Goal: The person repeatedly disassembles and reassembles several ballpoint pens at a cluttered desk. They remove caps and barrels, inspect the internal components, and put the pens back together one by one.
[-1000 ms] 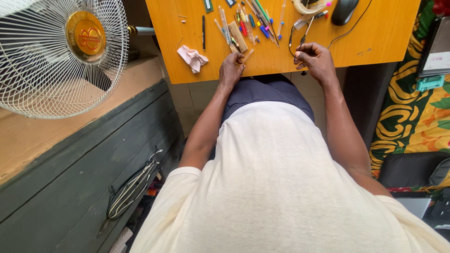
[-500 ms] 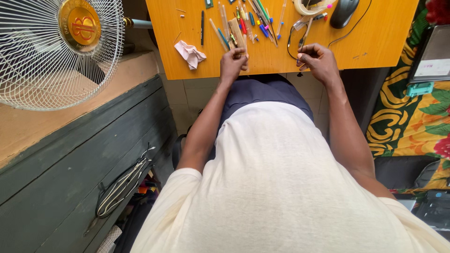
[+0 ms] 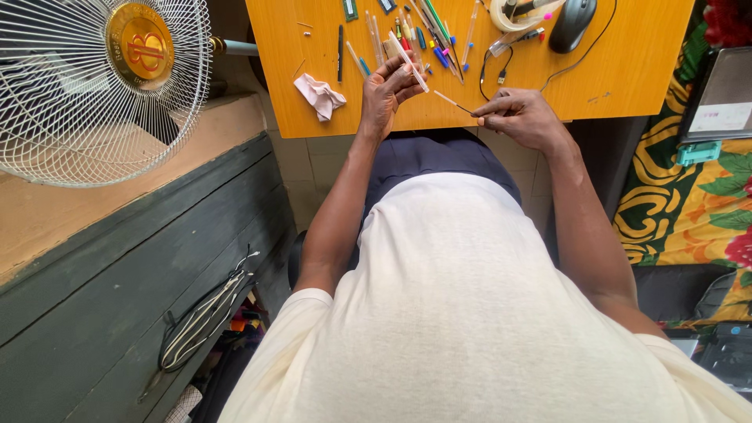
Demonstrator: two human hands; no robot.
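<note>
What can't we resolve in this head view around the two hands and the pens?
- Thin refill in the right hand: its rear end is hidden inside the fingers.
- Clear pen barrel in the left hand: too small to tell whether its ends are capped.
- Pile of pens on the orange table: cut off by the top edge.
- Mouse: partly cropped at the top.
</note>
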